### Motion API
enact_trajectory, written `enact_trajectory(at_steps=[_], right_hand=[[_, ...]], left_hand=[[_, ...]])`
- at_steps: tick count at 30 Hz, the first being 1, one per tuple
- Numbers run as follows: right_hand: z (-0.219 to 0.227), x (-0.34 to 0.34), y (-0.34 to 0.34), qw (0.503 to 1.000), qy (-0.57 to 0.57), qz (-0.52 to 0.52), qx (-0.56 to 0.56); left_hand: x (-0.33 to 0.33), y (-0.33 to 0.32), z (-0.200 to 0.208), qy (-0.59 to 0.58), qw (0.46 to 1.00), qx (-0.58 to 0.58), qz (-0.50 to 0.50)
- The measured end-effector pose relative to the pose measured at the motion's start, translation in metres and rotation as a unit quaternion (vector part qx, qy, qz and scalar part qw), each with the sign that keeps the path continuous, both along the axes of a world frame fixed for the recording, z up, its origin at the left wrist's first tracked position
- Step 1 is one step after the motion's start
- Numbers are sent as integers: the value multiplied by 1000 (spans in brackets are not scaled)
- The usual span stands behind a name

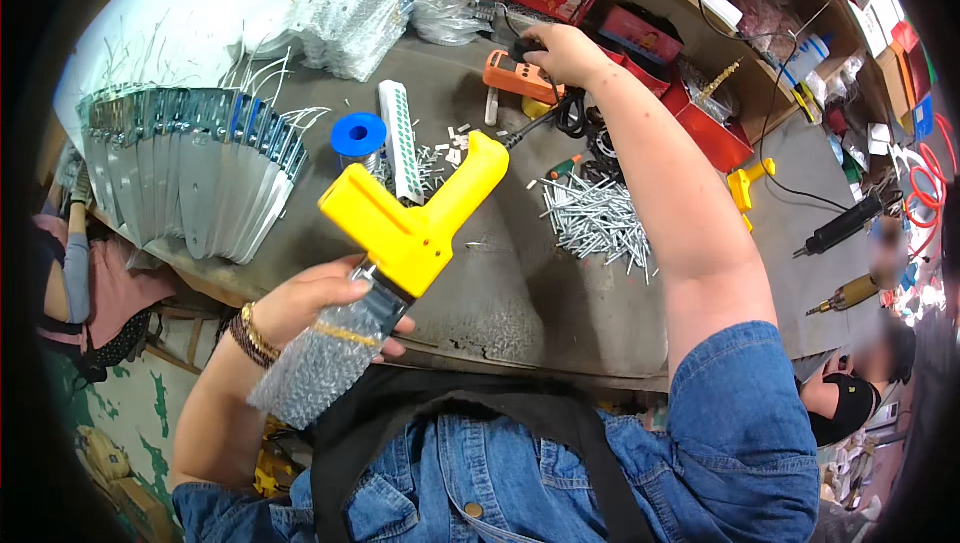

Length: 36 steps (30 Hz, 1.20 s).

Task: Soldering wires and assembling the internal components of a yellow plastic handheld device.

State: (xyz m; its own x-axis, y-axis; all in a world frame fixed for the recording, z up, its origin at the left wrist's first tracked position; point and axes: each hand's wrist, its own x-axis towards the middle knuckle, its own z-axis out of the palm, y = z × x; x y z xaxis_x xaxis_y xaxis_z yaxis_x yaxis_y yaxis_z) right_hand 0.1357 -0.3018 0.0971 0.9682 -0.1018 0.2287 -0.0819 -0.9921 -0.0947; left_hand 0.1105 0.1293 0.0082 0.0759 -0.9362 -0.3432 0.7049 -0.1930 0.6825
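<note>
My left hand (320,303) is wrapped round the black neck of a yellow pistol-shaped power tool (425,243). Bubble wrap (325,368), bound with a rubber band, covers the tool's lower end. A black cord leaves the tip of its handle toward the back of the bench. At the far side, my right hand (570,55) has its fingers closed on a black plug (524,47) just above an orange box (515,75) that looks like a socket block. Whether the plug sits in the box I cannot tell.
On the bench (500,313) lie a pile of screws (600,223), a solder spool (358,135) and a white-and-green strip (400,143). Grey metal plates with wires (195,173) stand at left. Red bins (705,128) line the back; electric screwdrivers (845,225) hang at right, near other people.
</note>
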Motion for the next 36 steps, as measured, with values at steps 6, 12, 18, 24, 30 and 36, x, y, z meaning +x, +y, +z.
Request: enact_trajectory(at_steps=[6, 12, 18, 24, 30, 36], right_hand=[[-4, 5, -44, 979, 153, -73, -112], [1, 1, -46, 968, 145, 24, -202], [4, 6, -62, 971, 180, -13, -156], [-12, 39, -65, 965, 243, 1, -99], [-25, 19, -257, 982, 163, 57, -73], [-46, 63, -164, 962, 230, -63, 135]], left_hand=[[22, -46, -14, -148, 987, -40, -39], [19, -62, -34, -261, 962, -76, 9], [20, -72, -40, -292, 953, -78, 31], [12, -59, -45, -513, 857, -14, 47], [-27, -62, -34, -686, 721, -15, 96], [-81, -36, -57, -827, 482, 86, 275]])
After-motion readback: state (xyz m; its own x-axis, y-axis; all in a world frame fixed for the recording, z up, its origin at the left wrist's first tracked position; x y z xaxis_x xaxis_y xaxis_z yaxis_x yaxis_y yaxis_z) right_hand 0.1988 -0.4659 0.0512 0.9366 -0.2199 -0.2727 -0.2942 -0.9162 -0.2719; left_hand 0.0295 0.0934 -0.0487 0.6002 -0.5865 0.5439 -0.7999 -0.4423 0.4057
